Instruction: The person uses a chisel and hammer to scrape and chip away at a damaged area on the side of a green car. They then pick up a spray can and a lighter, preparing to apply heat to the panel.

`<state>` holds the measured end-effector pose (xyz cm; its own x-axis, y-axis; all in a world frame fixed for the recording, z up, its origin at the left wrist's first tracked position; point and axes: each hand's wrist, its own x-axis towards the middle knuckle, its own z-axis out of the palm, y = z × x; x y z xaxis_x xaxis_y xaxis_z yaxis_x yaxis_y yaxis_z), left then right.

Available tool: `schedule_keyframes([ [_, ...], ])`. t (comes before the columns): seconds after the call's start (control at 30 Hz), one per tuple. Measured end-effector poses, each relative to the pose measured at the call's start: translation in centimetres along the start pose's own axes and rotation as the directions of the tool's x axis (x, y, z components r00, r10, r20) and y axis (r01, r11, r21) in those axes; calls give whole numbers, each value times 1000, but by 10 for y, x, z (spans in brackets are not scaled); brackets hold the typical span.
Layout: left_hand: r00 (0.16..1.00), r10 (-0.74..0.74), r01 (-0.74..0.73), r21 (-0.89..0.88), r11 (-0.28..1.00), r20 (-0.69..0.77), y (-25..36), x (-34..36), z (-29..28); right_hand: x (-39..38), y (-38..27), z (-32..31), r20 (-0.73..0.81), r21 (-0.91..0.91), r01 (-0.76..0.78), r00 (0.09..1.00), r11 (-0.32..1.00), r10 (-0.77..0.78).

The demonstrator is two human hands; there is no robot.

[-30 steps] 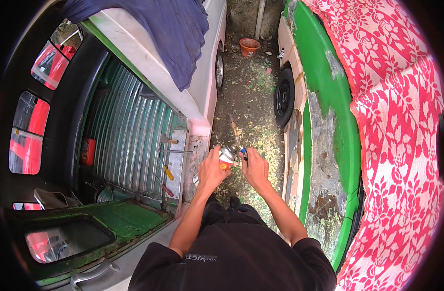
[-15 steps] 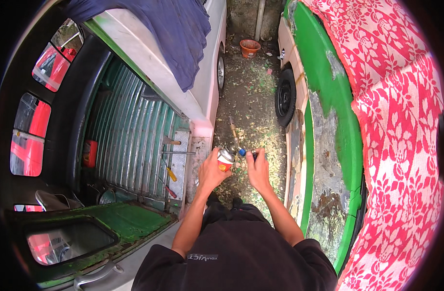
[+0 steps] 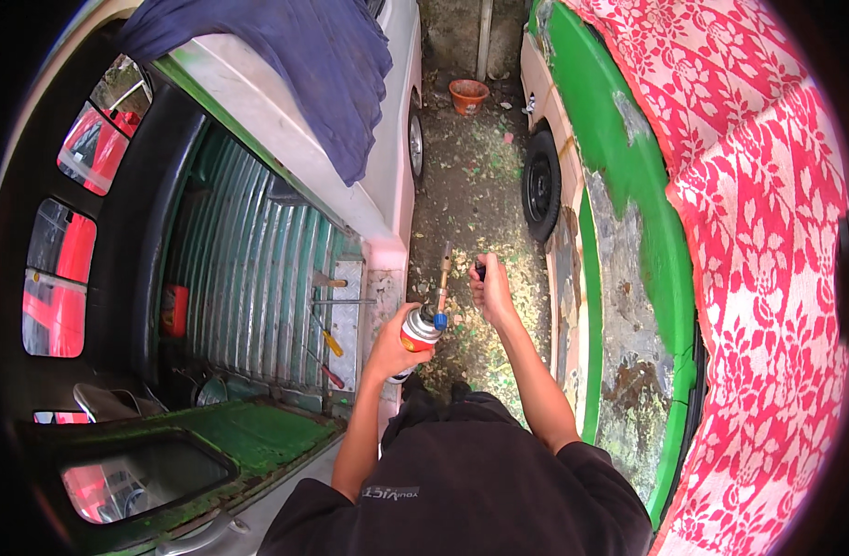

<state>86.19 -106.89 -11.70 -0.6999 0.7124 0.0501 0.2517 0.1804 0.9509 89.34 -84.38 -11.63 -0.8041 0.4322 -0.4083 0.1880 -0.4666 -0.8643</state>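
My left hand (image 3: 390,349) is wrapped round the white, red and yellow canister of a gas torch (image 3: 419,335). On top of the canister sit a blue knob (image 3: 440,321) and a brass-coloured nozzle tube (image 3: 444,276), which points away from me. No flame can be seen at its tip. To the right of the nozzle, my right hand (image 3: 495,293) is closed round a small dark object, likely a lighter (image 3: 481,270), apart from the torch. Most of that object is hidden by the fingers.
On the left, an open vehicle shows a ribbed green floor (image 3: 248,250); a yellow-handled screwdriver (image 3: 333,343) and other tools lie by its edge. A green, patchy vehicle body (image 3: 661,278) stands at right under a red floral cloth (image 3: 758,232). An orange pot (image 3: 468,95) stands ahead.
My right hand has come off the area by the blue knob and moved forward, near the nozzle's level. The torch has shifted slightly toward me, its nozzle turned a little to the right.
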Motion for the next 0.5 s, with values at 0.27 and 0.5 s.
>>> schedule_keyframes([
  [0.27, 1000, 10, -10, -19, 1000, 13, 1, -5, -7, 13, 2, 10, -10, 34, -51, 999, 998, 52],
  [0.5, 998, 9, -3, -93, 996, 65, -5, -7, -10, 15, 0, 18, 12, 3, -26, 1000, 1000, 26],
])
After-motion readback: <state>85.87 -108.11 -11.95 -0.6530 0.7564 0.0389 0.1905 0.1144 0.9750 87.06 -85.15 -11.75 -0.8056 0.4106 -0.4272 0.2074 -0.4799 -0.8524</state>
